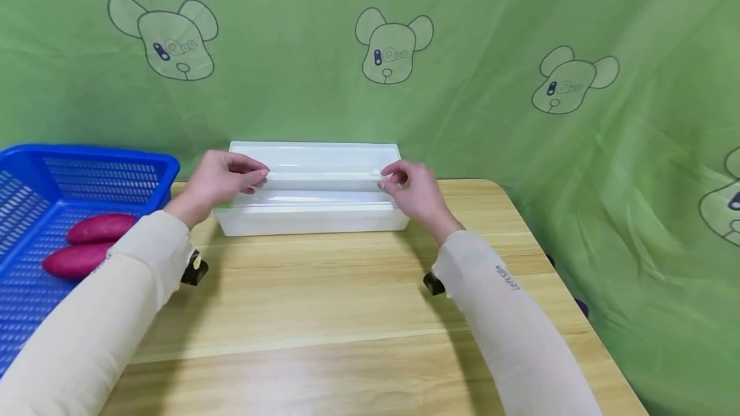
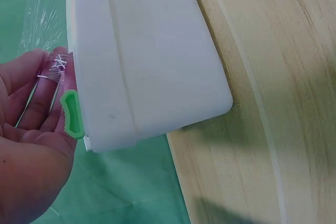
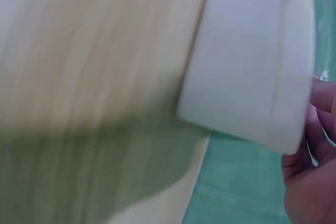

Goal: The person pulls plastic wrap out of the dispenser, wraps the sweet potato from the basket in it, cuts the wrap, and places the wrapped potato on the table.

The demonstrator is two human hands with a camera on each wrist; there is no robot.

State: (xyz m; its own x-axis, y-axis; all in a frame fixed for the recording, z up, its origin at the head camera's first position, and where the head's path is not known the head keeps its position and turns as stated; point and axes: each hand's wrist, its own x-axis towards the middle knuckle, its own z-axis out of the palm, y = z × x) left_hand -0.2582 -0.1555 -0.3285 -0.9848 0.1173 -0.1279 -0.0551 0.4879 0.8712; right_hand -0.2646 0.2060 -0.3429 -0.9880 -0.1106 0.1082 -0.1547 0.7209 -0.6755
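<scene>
A long white cling film dispenser point(image 1: 312, 220) stands at the back of the table with its lid point(image 1: 312, 153) tipped up. A green slide cutter point(image 2: 72, 114) sits at its left end. Clear cling film point(image 2: 44, 30) shows by the left fingers in the left wrist view. My left hand point(image 1: 216, 178) pinches the film at the dispenser's left side. At the other end my right hand point(image 1: 415, 190) pinches the film's right side, thumb and fingers bent together. Between both hands a pale roll-like band point(image 1: 324, 180) runs across the dispenser's opening.
On the left stands a blue plastic basket point(image 1: 164, 178) with two purple-red sweet potatoes point(image 1: 101, 228) in it. A green curtain point(image 1: 300, 50) with bear-head drawings hangs behind the wooden table point(image 1: 312, 313). The table's right edge slopes away beside my right arm.
</scene>
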